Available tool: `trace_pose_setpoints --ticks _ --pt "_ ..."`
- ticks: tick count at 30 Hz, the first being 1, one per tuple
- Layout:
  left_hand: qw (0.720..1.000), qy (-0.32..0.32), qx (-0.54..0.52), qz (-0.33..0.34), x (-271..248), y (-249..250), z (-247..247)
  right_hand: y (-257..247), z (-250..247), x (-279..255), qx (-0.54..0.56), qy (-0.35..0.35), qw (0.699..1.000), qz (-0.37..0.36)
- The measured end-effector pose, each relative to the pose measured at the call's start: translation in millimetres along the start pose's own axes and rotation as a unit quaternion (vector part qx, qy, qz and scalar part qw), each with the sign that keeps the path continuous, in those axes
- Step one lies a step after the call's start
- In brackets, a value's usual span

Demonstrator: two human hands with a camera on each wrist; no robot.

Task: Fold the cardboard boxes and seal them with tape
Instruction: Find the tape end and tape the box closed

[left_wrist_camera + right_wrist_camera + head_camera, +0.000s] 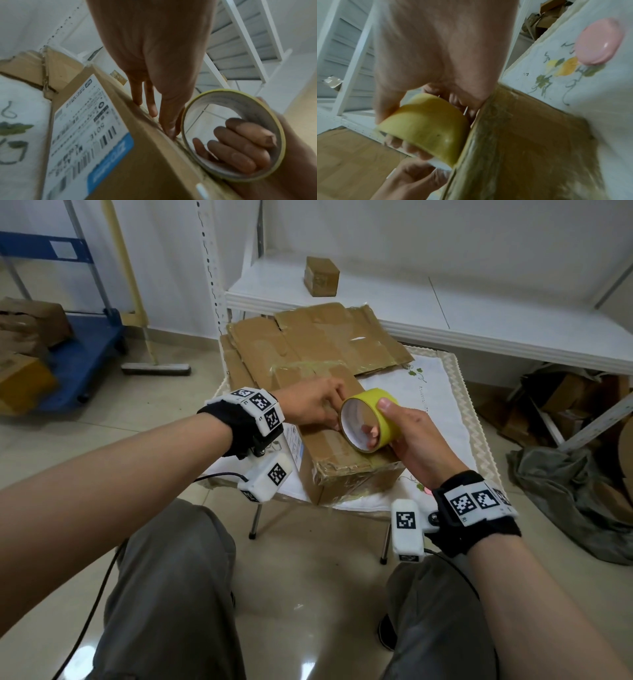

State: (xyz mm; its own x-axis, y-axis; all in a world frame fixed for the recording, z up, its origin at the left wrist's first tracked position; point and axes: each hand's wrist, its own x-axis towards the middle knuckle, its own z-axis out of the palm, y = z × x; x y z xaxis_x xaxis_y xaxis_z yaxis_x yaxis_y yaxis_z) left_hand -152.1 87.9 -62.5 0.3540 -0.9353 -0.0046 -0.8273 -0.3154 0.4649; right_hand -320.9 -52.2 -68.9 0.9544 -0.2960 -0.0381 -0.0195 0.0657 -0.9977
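Shipping label (89, 129) on cardboard box (342, 463), "301E"

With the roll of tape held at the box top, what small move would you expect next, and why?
Probably draw the yellow tape roll back toward the box's near edge. The right hand has its grip on the roll, fingers through the core, low over the cardboard box, while the left hand presses straight fingers on the top beside it, apparently anchoring the tape end.

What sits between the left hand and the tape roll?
Nothing. In the left wrist view, the left hand's straight fingertips press the box top right against the tape roll's rim; the right hand holds the roll.
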Motion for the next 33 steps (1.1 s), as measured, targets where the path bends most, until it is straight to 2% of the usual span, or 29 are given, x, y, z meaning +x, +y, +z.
trace_pose_setpoints --ticks 5,13,21,24,33 --pt "0.996 -0.028 -0.077 -0.026 -1 0 -1 0 2 -2 -0.045 -0.021 0.999 -0.005" --pt "0.998 -0.040 -0.039 -0.033 1 -2 -1 -9 -4 -13 -0.022 -0.080 0.996 0.028" --pt "0.998 -0.030 -0.045 -0.011 -1 -4 -2 -16 -17 -26 0.014 -0.064 0.997 0.027" --pt "0.997 -0.023 -0.079 -0.012 -4 -2 -2 -17 -13 -30 0.038 -0.055 0.998 0.021" --pt "0.995 -0.031 -0.087 -0.023 -7 12 -2 -8 -3 -34 -0.018 -0.023 0.999 0.015"
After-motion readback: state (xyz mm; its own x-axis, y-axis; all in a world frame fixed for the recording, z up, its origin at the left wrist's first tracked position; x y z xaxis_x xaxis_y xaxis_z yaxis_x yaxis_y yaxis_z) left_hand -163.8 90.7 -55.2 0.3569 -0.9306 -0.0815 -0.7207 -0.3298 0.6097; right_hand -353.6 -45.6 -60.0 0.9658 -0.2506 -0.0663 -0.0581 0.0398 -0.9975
